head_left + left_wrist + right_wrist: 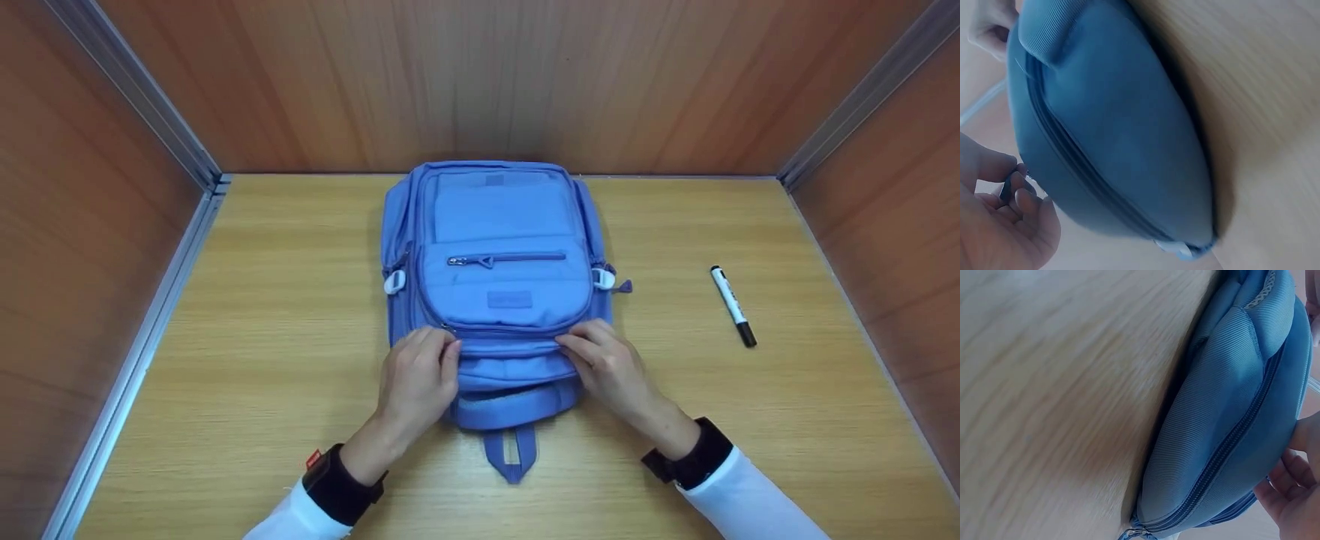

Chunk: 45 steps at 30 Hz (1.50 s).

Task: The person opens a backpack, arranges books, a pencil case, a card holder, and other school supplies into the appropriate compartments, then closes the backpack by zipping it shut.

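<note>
A blue backpack point(510, 210) lies on the table with its front pocket facing up and its top handle loop point(513, 474) toward the person. My left hand point(420, 371) is at the left end of the curved front-pocket zipper point(517, 330). In the left wrist view its thumb and fingers pinch a small dark zipper pull point(1006, 189). Across from it, my right hand point(609, 367) pinches the fabric near the zipper's right end. The right wrist view shows the thumb over the pocket edge and the fingers point(1283, 486) curled beneath.
A white marker with black ends point(733, 306) lies on the wooden table point(285, 300) to the right of the backpack. Wood panels point(510, 82) stand at the back and both sides, joined by metal corner posts. A triangular side zipper pull point(623, 286) sticks out at the backpack's right.
</note>
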Available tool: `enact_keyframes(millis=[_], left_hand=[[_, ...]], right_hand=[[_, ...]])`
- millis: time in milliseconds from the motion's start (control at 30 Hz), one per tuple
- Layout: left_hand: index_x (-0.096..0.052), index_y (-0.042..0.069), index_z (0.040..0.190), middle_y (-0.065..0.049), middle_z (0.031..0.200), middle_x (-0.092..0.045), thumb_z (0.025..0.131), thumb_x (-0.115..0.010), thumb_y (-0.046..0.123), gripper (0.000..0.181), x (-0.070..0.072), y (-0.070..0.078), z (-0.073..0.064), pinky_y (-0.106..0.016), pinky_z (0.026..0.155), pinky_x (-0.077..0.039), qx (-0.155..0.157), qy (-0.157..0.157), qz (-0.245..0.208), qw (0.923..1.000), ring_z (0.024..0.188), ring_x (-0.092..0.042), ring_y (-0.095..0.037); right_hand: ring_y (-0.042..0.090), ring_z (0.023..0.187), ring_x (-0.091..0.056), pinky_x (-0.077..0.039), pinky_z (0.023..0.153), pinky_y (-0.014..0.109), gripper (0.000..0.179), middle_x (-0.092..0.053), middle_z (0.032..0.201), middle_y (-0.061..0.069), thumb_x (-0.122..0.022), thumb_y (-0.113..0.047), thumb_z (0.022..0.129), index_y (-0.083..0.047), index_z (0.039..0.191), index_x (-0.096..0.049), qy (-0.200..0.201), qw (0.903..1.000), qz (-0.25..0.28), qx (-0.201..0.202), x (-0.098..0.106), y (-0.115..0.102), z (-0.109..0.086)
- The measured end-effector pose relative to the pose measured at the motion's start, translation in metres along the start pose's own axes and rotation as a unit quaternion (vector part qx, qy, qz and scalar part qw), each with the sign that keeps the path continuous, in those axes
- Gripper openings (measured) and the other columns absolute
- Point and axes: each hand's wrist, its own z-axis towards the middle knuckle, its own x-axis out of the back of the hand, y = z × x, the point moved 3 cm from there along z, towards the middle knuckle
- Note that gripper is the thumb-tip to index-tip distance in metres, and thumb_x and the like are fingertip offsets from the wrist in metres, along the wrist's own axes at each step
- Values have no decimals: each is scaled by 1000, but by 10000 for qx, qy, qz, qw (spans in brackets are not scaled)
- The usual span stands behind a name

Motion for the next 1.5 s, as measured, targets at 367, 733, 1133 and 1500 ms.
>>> enact_keyframes(millis=[367,733,1133,1500], left_hand=[[-68,9,87,-2,78,-64,96,-71,10,9,-28,36,2,-33,62,-52,-632,-266,330,9971,70,-62,-20],[-67,9,84,-1,76,-63,94,-72,11,11,-51,60,5,-32,58,-48,-1077,-242,531,9925,67,-60,-19],[-71,5,90,-4,81,-70,91,-73,5,2,-57,76,2,-32,68,-57,-1269,-109,322,9913,73,-66,-18],[-51,6,83,-1,66,-46,104,-54,10,22,-51,80,-12,-29,54,-38,-1685,377,559,9834,57,-44,-18]], right_hand=[[20,90,-62,-57,73,29,22,-66,95,7,-80,10,81,0,100,-78,73,10000,-18,31,0,-1,1],[20,89,-64,-59,72,30,23,-66,95,7,-81,11,79,0,100,-78,53,10000,-35,-55,-2,-1,0],[22,95,-64,-55,81,31,26,-70,103,8,-83,-2,83,0,108,-74,94,9999,-89,-66,2,-7,0],[23,95,-67,-52,81,37,34,-73,105,7,-80,-7,81,-2,113,-73,561,9939,196,927,-1,-36,6]])
